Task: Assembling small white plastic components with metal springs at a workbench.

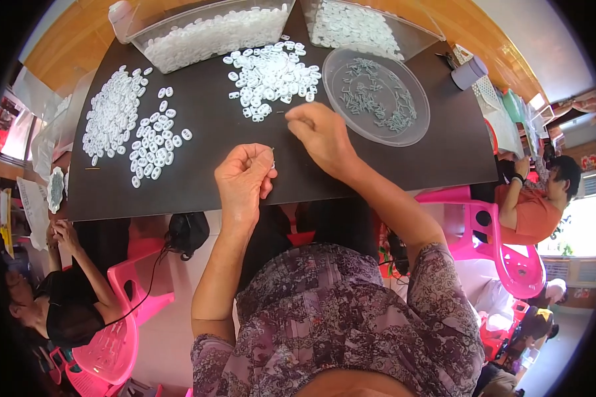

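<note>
My left hand (240, 173) is closed just above the table's near edge, thumb and forefinger pinched. A sliver of a small white plastic piece shows at its fingertips, mostly hidden by the fingers. My right hand (321, 137) is farther forward and to the right, its fingers curled together; whatever they may hold is hidden. Beyond it lies a loose heap of small white plastic pieces (275, 74). Right of that heap, a round clear plastic lid (417, 132) carries many small grey-green pins (361, 99).
Oval white pieces with dark openings form a large heap (116, 112) and a smaller group (153, 149) on the dark table (205, 192). Two clear bins (208, 49) of white pieces stand at the back. A grey-capped container (469, 73) is at right. People sit on both sides.
</note>
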Tool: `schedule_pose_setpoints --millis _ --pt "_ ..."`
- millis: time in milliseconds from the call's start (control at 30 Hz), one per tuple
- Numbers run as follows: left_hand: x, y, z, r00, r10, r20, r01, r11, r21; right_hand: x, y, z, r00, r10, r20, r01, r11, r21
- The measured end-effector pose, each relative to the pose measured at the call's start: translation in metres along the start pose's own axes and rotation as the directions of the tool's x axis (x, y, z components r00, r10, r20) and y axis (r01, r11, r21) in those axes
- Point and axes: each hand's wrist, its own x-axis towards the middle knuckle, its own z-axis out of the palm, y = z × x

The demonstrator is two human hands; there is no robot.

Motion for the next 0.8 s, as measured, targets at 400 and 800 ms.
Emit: schedule_pose_setpoints --millis 400,800 --pt "-0.014 0.005 0.001 0.988 -0.115 0.107 0.129 0.982 -0.135 -0.030 -0.037 -0.012 0.981 -0.146 0.131 0.120 0.975 0.187" --pt "-0.026 0.003 -0.001 0.990 0.019 0.139 0.004 0.987 -0.161 -0.044 -0.042 -0.017 0.966 0.173 0.191 -0.243 0.859 0.451"
